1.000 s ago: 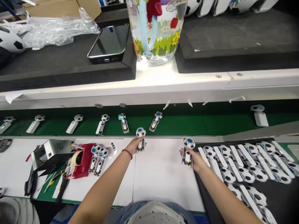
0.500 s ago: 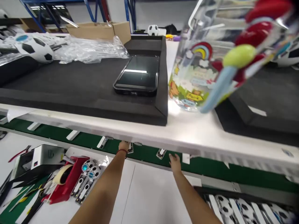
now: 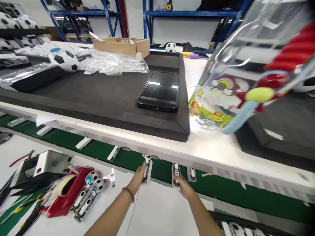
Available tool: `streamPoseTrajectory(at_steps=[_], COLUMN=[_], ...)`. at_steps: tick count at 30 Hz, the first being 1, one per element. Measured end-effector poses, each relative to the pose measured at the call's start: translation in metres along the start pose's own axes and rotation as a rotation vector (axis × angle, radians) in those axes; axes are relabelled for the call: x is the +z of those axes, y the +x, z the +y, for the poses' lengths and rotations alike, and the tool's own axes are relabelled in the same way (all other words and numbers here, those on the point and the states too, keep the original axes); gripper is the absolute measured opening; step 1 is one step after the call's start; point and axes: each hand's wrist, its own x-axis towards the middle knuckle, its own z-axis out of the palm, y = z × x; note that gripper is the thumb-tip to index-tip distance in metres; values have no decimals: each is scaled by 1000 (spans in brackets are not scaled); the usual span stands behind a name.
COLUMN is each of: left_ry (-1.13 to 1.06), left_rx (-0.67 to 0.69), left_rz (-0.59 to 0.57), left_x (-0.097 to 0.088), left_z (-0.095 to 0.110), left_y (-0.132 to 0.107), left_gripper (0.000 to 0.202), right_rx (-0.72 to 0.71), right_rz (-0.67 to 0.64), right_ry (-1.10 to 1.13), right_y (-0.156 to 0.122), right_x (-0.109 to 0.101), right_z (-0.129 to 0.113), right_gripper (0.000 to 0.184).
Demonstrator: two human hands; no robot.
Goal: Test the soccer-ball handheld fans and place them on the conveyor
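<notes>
Currently, left hand [image 3: 137,180] pinches a football-topped device [image 3: 147,168] at its fingertips; right hand [image 3: 185,187] pinches a second device [image 3: 176,171] by its lower part. Beyond both hands, green strip [image 3: 226,185]; left of left hand, red tape dispenser [image 3: 75,185].

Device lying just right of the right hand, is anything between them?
Nothing visible stands between the right hand and that device; the white shelf edge hides its far end, and the hand holds another device.
</notes>
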Motion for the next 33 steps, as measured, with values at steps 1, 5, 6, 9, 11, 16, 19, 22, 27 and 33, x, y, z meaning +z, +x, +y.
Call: streamPoseTrajectory(at_steps=[1, 5, 6, 9, 11, 16, 19, 22, 27, 33], left_ry=[-37, -274, -345, -460, -471, -417, -412, -444, -479, -480], left_rx=[15, 60, 65, 32, -15, -146, -201, -205, -176, -146], left_rz=[-39, -149, -175, -197, -146, -130, -169, -179, -194, -300], left_x=[0, -7, -9, -13, -15, -18, -18, -15, -13, -20], left_z=[-2, -2, 0, 3, 2, 1, 4, -3, -32, -35], left_y=[-19, -92, -105, -132, -138, -134, -143, -170, -214, -245], left_gripper=[46, 55, 55, 47, 50, 53, 51, 43, 45, 52], right_rx=[2, -36, -33, 9, 4, -179, -111, 80, 134, -28], right_rz=[-14, -171, -220, -299, -297, -148, -87, -86, 34, -82], right_ry=[21, 163, 209, 344, 410, 558, 573, 638, 740, 675], right_y=[-19, -101, -121, -166, -183, -196, -207, -226, -249, -281], right_x=[2, 19, 25, 39, 45, 54, 55, 55, 53, 59], right_z=[4, 8, 5, -9, -17, -23, -27, -28, -5, -2], right_gripper=[44, 56, 52, 60, 64, 60, 57, 47, 17, 46])
